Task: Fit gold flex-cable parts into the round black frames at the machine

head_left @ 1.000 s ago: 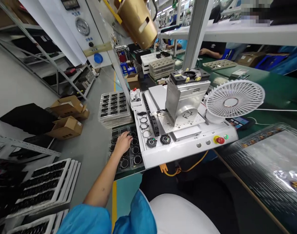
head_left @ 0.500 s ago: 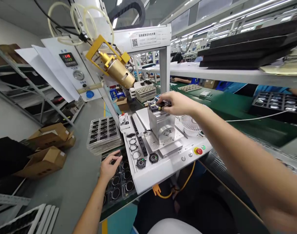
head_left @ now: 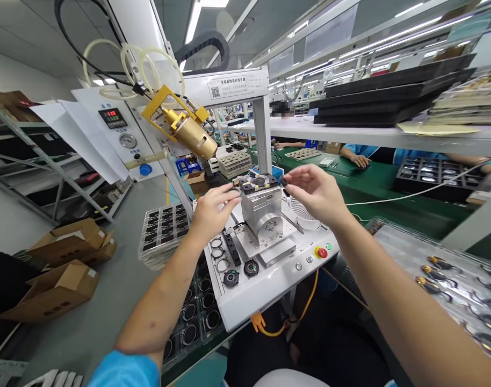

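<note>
My left hand [head_left: 214, 210] is at the left of the metal block [head_left: 261, 207], its fingers pinching a thin ring [head_left: 231, 191]. On top of the block sits a black fixture [head_left: 258, 183] with small yellow parts. Just right of the fixture, my right hand [head_left: 318, 194] grips a small black piece [head_left: 284, 181] between thumb and fingers. Two round black watch-like parts [head_left: 231, 278] and several rings [head_left: 222, 264] lie on the white machine base [head_left: 265, 293], beside a black strip [head_left: 231, 249].
A gold cylinder [head_left: 195, 134] hangs tilted above the base. Trays of black parts [head_left: 165, 223] are stacked at the left. A red button [head_left: 322, 252] and a white fan [head_left: 304, 214] are at the right. A co-worker's hand [head_left: 359, 160] rests on the green table behind.
My left hand has risen from the lower tray to the block's left side and now holds a ring. My right hand has drawn off the fixture to the right with a black piece. The view has shifted.
</note>
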`<action>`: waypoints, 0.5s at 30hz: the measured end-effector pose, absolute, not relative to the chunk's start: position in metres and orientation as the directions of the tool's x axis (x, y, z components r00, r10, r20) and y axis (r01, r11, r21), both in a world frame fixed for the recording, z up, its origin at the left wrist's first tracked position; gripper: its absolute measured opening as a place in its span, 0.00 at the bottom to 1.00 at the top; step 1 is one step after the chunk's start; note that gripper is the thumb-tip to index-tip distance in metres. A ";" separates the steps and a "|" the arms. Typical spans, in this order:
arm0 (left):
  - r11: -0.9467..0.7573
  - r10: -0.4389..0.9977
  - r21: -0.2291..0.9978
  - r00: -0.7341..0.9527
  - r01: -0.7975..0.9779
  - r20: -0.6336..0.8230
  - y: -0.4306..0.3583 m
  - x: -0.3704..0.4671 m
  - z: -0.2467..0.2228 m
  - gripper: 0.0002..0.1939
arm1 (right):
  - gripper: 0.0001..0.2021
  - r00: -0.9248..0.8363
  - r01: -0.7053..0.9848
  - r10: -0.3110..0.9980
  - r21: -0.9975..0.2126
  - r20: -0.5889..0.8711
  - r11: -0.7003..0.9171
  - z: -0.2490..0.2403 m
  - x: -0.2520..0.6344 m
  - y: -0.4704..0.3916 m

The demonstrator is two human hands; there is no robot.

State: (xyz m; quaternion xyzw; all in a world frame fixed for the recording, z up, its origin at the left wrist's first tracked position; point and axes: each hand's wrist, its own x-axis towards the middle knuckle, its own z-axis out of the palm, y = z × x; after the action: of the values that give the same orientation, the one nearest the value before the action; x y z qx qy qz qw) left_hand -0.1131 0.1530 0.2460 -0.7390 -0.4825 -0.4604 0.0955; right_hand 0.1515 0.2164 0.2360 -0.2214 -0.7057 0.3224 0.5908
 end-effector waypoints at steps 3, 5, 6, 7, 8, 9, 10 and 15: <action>-0.508 0.643 0.302 0.122 0.807 0.756 0.197 -0.081 0.269 0.05 | 0.19 -0.158 -0.087 0.798 -0.813 0.582 0.575 0.206 0.173 0.183; -0.478 0.718 0.311 0.162 0.821 0.676 0.215 -0.069 0.276 0.10 | 0.21 -0.134 -0.074 0.858 -0.868 0.496 0.491 0.180 0.189 0.163; -0.467 0.756 0.305 0.195 0.830 0.625 0.220 -0.065 0.277 0.14 | 0.22 -0.119 -0.066 0.883 -0.891 0.454 0.449 0.165 0.198 0.154; -0.463 0.782 0.291 0.232 0.837 0.579 0.222 -0.064 0.277 0.17 | 0.22 -0.102 -0.059 0.908 -0.913 0.407 0.403 0.148 0.207 0.146; -0.467 0.795 0.270 0.266 0.842 0.545 0.221 -0.065 0.275 0.18 | 0.22 -0.084 -0.058 0.932 -0.936 0.352 0.348 0.130 0.216 0.139; -0.477 0.797 0.245 0.298 0.844 0.525 0.220 -0.067 0.271 0.19 | 0.22 -0.067 -0.061 0.956 -0.957 0.286 0.282 0.111 0.225 0.133; -0.490 0.793 0.220 0.326 0.844 0.515 0.218 -0.070 0.268 0.22 | 0.23 -0.056 -0.060 0.977 -0.977 0.207 0.204 0.092 0.233 0.129; -0.526 0.792 0.155 0.416 0.836 0.446 0.214 -0.084 0.262 0.42 | 0.39 -0.088 0.275 0.992 -0.959 -0.095 -0.067 0.021 0.254 0.141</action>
State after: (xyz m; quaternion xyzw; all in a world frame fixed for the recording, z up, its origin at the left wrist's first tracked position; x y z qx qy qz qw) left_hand -0.0842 0.2139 0.2616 -0.8402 -0.4845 -0.2392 0.0459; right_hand 0.2540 0.1409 0.0207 -0.5579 -0.5674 0.4715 0.3801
